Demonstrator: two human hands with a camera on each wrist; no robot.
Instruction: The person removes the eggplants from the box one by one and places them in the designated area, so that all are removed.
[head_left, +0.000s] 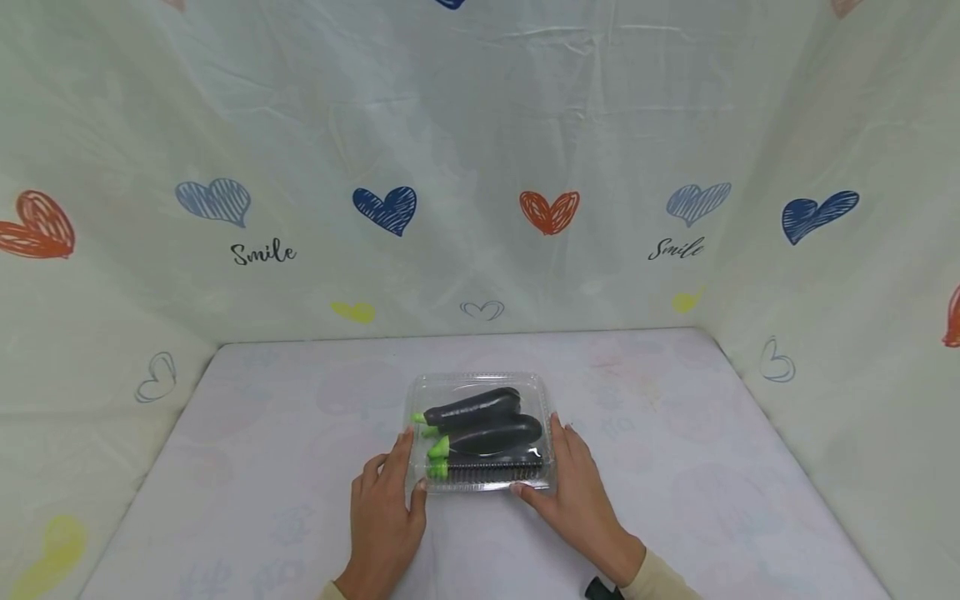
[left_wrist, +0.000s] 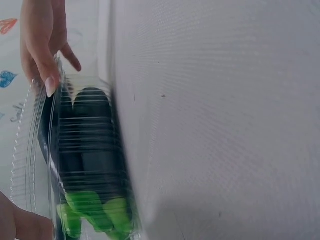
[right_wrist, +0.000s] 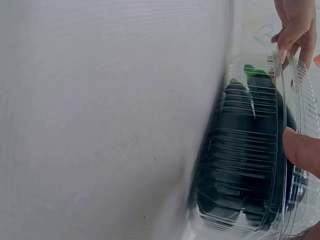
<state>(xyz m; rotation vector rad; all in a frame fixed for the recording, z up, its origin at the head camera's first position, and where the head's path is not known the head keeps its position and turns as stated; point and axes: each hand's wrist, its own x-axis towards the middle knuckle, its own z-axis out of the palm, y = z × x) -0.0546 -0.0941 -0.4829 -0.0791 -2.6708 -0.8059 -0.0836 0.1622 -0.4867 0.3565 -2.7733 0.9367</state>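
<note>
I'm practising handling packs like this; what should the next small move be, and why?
Probably a slight, level lift of the clear container: the left hand and right hand hold its opposite sides, and the eggplants inside might slide if it tilted.

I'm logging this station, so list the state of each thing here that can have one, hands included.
Clear plastic clamshell container: lid down; whether it is latched, I cannot tell.
Eggplants: whole, lying on their sides inside, green stem ends toward the left.
Left hand: grips the container's left side.
Right hand: grips the container's right side.
Heart-print backdrop: hung up, creased.
</note>
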